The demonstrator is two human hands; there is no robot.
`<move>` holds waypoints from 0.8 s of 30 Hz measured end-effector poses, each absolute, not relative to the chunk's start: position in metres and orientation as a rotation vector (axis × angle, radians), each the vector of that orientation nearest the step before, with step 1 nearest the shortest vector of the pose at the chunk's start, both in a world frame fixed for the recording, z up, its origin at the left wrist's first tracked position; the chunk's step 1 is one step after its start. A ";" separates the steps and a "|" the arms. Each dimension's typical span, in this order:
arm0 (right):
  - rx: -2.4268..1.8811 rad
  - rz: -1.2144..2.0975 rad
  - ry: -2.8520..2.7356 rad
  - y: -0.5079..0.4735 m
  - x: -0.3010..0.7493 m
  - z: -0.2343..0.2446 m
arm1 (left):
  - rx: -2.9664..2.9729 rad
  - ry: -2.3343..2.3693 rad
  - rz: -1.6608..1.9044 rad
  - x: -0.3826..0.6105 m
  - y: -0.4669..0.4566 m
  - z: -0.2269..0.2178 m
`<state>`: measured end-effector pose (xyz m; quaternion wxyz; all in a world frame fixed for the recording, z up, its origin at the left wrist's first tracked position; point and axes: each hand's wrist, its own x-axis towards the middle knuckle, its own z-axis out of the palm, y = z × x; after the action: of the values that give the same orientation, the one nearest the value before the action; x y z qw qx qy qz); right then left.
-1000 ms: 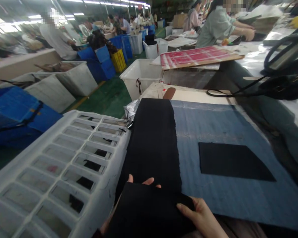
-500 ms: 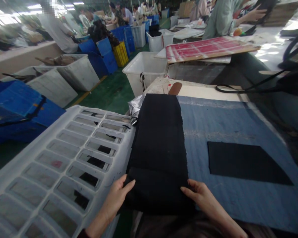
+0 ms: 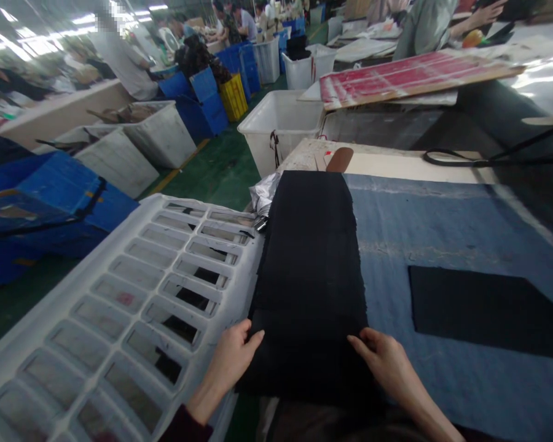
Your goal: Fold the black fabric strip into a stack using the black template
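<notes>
A long stack of black fabric pieces [image 3: 311, 258] lies on the blue felt mat [image 3: 442, 227] along its left edge. My left hand [image 3: 233, 359] grips the stack's near left corner, fingers curled around its edge. My right hand [image 3: 384, 362] holds the near right corner, thumb on top. A single black trapezoid fabric piece [image 3: 483, 310] lies flat on the mat to the right, apart from both hands.
A white slotted plastic crate [image 3: 133, 307] lies on its side at my left, touching the table. White bins [image 3: 281, 126] and blue crates [image 3: 50, 202] stand on the green floor. A red-patterned board [image 3: 410, 77] and black cable [image 3: 483, 161] lie further back. People work at distant tables.
A second ago my hands held a black piece up near me; it now lies on the stack's near end. My hands have settled at its two near corners. The view shifted slightly.
</notes>
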<state>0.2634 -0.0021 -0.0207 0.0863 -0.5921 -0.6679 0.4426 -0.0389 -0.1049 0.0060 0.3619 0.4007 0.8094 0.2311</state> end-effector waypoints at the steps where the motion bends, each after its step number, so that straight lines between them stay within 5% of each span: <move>1: -1.772 1.304 -2.007 -0.002 0.264 -0.021 | 1.054 2.080 0.588 -0.039 -0.104 0.006; 24: -1.833 1.280 -1.977 -0.001 0.260 -0.018 | 1.075 2.112 0.475 -0.044 -0.103 -0.005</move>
<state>0.2603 -0.0014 -0.0180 0.0784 -0.6123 -0.6603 0.4277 -0.0440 -0.1027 -0.0052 0.3545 0.4159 0.8171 0.1836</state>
